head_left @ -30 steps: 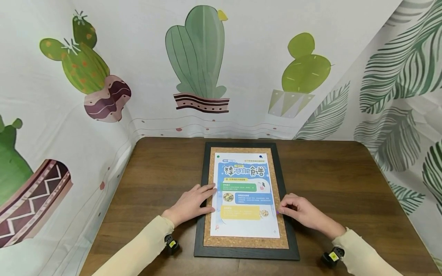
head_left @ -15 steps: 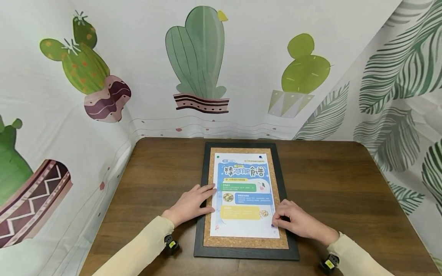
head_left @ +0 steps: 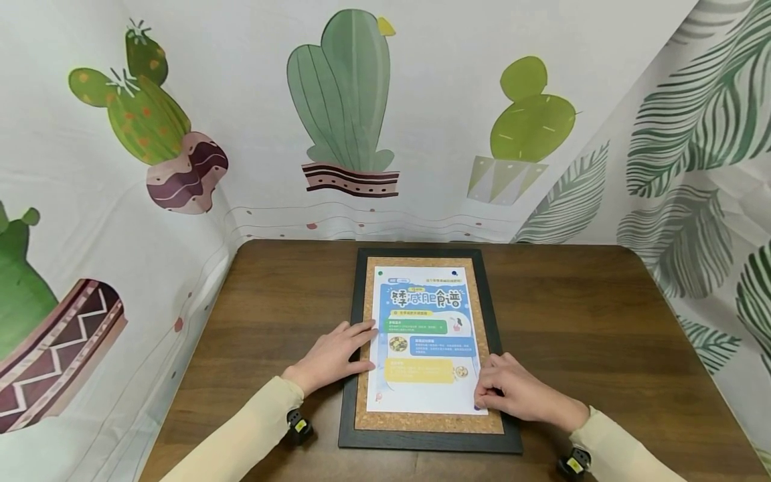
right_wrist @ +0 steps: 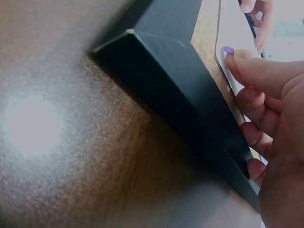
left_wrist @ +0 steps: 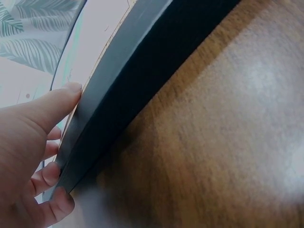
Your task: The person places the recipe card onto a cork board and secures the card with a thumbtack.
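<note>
A printed paper sheet (head_left: 415, 399) with Chinese lettering lies on a cork board (head_left: 429, 422) with a black frame (head_left: 430, 441). My left hand (head_left: 328, 356) rests at the sheet's left edge, its extended fingers touching the paper and the frame. At the lower right corner of the sheet, my right hand (head_left: 518, 390) pinches a purple pushpin (right_wrist: 228, 50) between thumb and finger. The pin stands over the paper; whether its point has entered the cork is hidden. Along the top edge, a green pushpin (head_left: 381, 273) and a dark blue pushpin (head_left: 454, 273) sit in the two corners.
The framed board lies on a brown wooden table (head_left: 289, 288). Behind and beside it hangs a white cloth (head_left: 253, 120) printed with cacti and leaves. A small black device (head_left: 299, 426) is strapped at each wrist.
My right hand has moved down and slightly left with the purple pushpin, from the board's right side to the sheet's lower right corner. The left hand has stayed in place.
</note>
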`<state>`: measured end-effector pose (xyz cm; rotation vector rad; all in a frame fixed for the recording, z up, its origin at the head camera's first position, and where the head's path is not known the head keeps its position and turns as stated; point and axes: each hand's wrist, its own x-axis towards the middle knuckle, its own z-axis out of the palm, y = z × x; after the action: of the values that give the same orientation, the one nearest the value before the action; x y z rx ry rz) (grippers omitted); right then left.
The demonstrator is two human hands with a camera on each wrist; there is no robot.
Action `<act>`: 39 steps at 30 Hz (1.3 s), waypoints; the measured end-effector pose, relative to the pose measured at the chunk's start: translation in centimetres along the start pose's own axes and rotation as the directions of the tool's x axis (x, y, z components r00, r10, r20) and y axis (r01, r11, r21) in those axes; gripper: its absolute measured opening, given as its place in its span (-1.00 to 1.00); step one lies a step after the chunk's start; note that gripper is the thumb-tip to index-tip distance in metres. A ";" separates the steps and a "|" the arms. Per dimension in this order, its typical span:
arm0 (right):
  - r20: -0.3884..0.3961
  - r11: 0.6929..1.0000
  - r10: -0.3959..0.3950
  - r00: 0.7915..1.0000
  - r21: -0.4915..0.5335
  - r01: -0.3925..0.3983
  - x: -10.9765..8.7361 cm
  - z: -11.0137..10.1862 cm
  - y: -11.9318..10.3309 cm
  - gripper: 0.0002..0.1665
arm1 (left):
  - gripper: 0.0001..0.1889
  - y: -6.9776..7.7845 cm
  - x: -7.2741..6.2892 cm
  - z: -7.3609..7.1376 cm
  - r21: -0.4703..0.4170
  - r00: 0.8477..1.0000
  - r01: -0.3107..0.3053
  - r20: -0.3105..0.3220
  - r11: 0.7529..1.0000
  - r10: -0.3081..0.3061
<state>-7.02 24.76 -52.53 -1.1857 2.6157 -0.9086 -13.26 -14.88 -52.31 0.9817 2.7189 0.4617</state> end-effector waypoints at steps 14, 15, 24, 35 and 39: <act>0.060 0.999 0.002 0.998 0.033 -0.004 0.0 -0.1 0.0 -0.76 | -0.26 0.1 0.0 -0.1 0.005 1.000 0.001 0.004 1.000 -0.001; 0.064 0.999 -0.004 0.998 0.039 0.001 0.1 -0.1 0.0 -0.76 | -0.26 0.1 0.0 -0.1 0.006 1.000 0.002 0.004 1.000 -0.002; 0.079 1.000 -0.027 0.997 0.019 0.025 0.2 -0.1 -0.3 -0.74 | -0.26 0.1 0.0 0.0 0.004 1.000 0.006 0.004 1.000 -0.006; 0.087 1.000 0.006 0.996 -0.010 -0.005 0.4 -0.4 -0.4 -0.68 | -0.25 0.2 0.0 -0.1 0.003 1.000 0.006 0.002 1.000 -0.006; 0.069 0.999 0.008 0.998 -0.040 -0.005 0.5 -0.4 -0.4 -0.64 | -0.25 0.2 0.0 -0.1 0.011 1.000 0.005 0.001 1.000 -0.005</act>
<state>-7.18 24.38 -51.91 -1.1945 2.5928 -0.8033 -13.16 -14.76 -52.10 0.9774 2.7252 0.4463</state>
